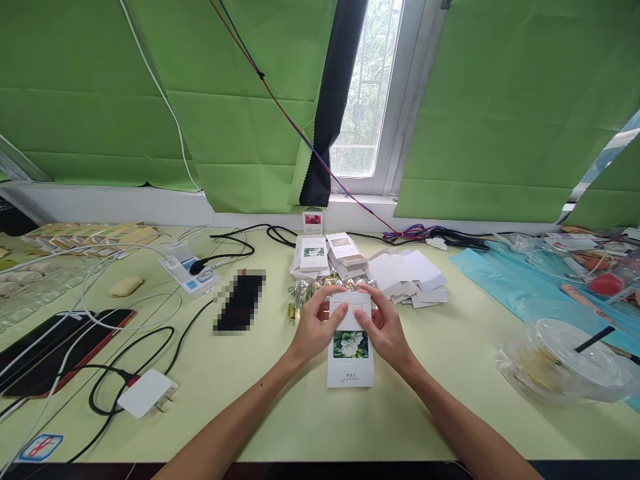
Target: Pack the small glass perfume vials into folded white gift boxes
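Both hands grip a white paper box (351, 371) printed with a white flower, its lettering upside down from where I look. My left hand (316, 327) holds its upper left edge, thumb pressed on the front. On the upper right edge my right hand (387, 331) mirrors that grip, its thumb also on the face. The fingertips behind the box are partly hidden. Just beyond my hands lie several small glass bottles (302, 293) with gold and silver parts, partly covered by my fingers. Behind them stand stacked flower-printed boxes (313, 257) and another stack (344, 252).
White flattened cartons (407, 273) lie right of the stacks. Left are a pixelated dark object (241, 303), a power strip (186, 272), a white charger (147, 393), phones (95, 340) and loose cables. A lidded plastic cup (570, 353) and blue plastic sheet (493, 273) occupy the right.
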Available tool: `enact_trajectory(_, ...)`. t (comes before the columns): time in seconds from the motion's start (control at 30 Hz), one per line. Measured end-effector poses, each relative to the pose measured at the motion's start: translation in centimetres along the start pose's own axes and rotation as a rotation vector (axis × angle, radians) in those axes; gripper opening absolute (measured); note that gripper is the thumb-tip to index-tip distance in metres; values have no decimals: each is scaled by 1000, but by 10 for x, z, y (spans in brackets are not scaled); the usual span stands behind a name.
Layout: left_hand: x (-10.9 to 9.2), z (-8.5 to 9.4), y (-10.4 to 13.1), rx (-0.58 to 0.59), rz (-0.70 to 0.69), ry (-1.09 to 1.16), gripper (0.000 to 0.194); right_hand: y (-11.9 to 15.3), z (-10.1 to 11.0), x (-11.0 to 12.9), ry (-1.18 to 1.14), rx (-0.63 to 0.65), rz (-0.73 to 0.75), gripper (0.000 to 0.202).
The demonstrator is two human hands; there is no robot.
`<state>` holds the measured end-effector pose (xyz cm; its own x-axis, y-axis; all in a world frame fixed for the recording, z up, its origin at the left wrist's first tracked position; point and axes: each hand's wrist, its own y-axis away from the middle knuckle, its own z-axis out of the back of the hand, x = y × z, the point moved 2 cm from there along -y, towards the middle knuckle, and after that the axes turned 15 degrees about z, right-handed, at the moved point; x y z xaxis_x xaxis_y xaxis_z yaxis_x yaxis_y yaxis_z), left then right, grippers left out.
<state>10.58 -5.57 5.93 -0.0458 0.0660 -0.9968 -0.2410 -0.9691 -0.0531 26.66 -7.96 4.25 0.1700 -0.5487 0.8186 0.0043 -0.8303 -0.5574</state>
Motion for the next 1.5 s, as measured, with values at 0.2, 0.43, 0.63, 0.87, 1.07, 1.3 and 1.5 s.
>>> enact_trajectory(0.2,0,0,-1,-16,-1,56,28,2,-2,-2,-49,1,-24,46)
enact_trajectory(0.43,0,0,-1,-25,1,70,27,2,-1,-2,-71,7,-43,38)
enact_trajectory(0.63,-2,-1,1,-46,27,70,31,1,-2,1,-65,1,-43,31)
enact_trajectory(0.87,0,-1,1,-75,-4,26,29,0,-1,3,-15,-2,-14,29)
enact_trajectory(1.07,1,-2,1,-82,-7,-3,29,0,-2,4,-34,-3,-28,26)
enact_trajectory(1.3,-3,-3,4,-83,-16,-10,28,0,-2,5,-30,9,-32,24)
enact_trajectory(1.5,-2,-3,4,-67,-27,-6,27,0,-2,6,-12,14,-4,22)
